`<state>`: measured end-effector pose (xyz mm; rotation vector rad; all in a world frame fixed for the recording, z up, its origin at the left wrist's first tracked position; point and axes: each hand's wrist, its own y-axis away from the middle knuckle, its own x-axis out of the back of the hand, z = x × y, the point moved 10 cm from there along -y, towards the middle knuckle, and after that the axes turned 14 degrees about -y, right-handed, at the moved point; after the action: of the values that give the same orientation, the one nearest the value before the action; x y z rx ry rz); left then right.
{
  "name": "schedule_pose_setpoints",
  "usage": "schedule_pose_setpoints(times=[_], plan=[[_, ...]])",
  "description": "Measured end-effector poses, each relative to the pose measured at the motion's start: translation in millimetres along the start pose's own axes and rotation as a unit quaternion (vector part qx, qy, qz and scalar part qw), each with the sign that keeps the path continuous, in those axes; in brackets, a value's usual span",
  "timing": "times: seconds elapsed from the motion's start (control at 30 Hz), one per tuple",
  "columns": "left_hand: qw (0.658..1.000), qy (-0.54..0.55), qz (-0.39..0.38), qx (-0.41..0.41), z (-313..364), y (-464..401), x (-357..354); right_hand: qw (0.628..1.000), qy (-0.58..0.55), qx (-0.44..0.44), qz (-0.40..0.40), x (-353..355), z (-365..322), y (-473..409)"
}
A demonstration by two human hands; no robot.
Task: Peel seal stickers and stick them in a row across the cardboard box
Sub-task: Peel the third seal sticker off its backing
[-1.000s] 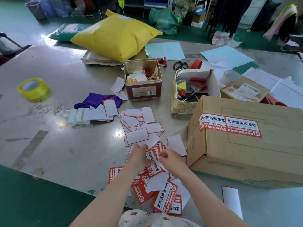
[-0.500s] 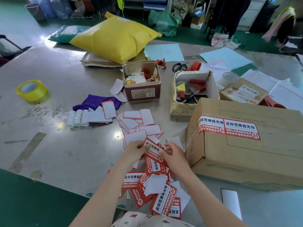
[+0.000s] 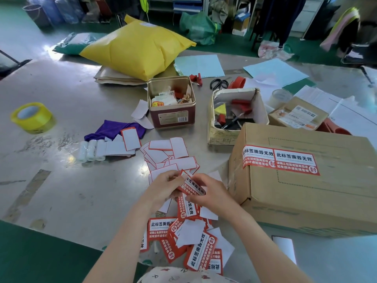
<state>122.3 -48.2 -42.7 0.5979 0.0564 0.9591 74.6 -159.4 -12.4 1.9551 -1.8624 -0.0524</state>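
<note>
A brown cardboard box lies on the table to my right. Two red-and-white seal stickers sit side by side across its top left edge. I hold one more seal sticker above the table, in front of me. My left hand pinches its upper left end and my right hand pinches its lower right end. Under my hands lies a pile of unpeeled stickers. Beyond it is a heap of blank white backing sheets.
A red tin and an open carton of tools stand behind the backing sheets. A yellow tape roll is far left, a purple cloth and small rolls left of centre. A yellow bag lies at the back.
Both hands have lifted one sticker off the pile and brought it up between them. It now lies slanted between my fingertips.
</note>
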Motion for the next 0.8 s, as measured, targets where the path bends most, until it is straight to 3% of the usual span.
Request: schedule_pose_setpoints(times=[0.3,0.8], plan=[[0.998,0.043,-0.047,-0.026,0,3,0,0.992,-0.115,-0.034,-0.033,-4,9,-1],[0.999,0.016,-0.025,-0.019,-9,-3,6,0.99,-0.125,-0.037,-0.06,-8,12,-2]])
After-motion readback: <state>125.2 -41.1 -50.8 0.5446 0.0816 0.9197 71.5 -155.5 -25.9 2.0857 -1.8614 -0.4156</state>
